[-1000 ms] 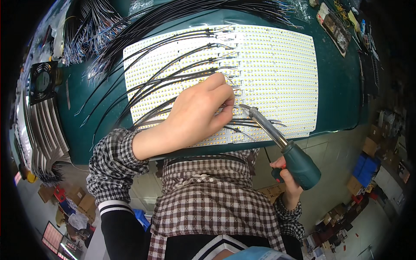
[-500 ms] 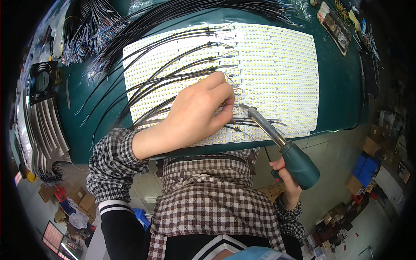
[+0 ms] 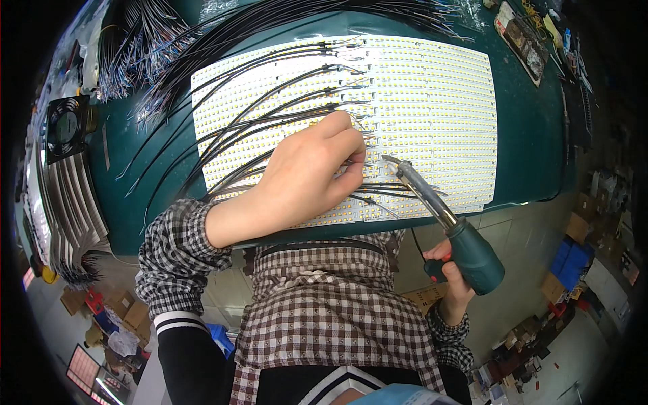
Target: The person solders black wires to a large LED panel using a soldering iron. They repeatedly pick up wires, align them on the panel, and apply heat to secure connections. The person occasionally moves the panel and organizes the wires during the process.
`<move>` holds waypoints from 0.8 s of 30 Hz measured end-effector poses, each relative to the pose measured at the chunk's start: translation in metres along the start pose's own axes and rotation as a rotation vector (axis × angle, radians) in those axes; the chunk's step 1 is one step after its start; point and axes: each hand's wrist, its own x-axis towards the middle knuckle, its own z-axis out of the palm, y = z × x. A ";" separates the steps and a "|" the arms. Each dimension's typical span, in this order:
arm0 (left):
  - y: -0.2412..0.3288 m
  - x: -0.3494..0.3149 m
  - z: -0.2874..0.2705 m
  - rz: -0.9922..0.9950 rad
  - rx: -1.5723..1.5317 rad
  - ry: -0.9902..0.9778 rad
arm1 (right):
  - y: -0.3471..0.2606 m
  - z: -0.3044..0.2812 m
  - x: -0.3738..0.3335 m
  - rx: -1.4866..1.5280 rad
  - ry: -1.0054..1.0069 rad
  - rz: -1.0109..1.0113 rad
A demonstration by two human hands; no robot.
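Observation:
A white LED board panel [image 3: 432, 88], dotted with rows of small yellow chips, lies on the green table. My left hand [image 3: 304, 165] rests over its middle, thumb and forefinger pinched on the end of a black cable [image 3: 251, 164], largely hidden under the hand. Thin stripped wires poke out near the fingertips. My right hand [image 3: 456, 282] grips a green soldering gun [image 3: 476, 260] from below, in front of the table edge. Its metal tip points up and left, just right of my left fingertips and apart from them. Several other black cables [image 3: 270, 94] lie across the panel's left half.
A thick bundle of black cables [image 3: 223, 40] with frayed wire ends runs along the far side. At the left stand a black fan [image 3: 66, 128] and a stack of white boards [image 3: 71, 202]. A worn tray [image 3: 520, 44] lies at the far right of the green table [image 3: 533, 135].
My right hand has moved the soldering gun slightly right, so its tip has drawn away from my left fingertips. The left hand has stayed in place.

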 end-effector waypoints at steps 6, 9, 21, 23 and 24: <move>-0.005 -0.003 -0.007 0.053 -0.083 -0.069 | -0.010 0.005 0.002 -0.078 0.055 0.028; -0.007 -0.003 -0.010 0.085 -0.079 -0.086 | -0.011 0.009 0.002 -0.097 0.110 0.031; 0.002 -0.002 -0.007 0.059 -0.027 0.001 | -0.011 0.002 -0.002 0.088 0.086 0.009; 0.003 -0.006 -0.007 0.070 -0.009 0.009 | -0.010 0.002 -0.001 0.078 0.122 -0.038; 0.003 -0.008 -0.009 0.065 0.011 0.015 | -0.008 0.006 0.004 0.086 0.123 -0.065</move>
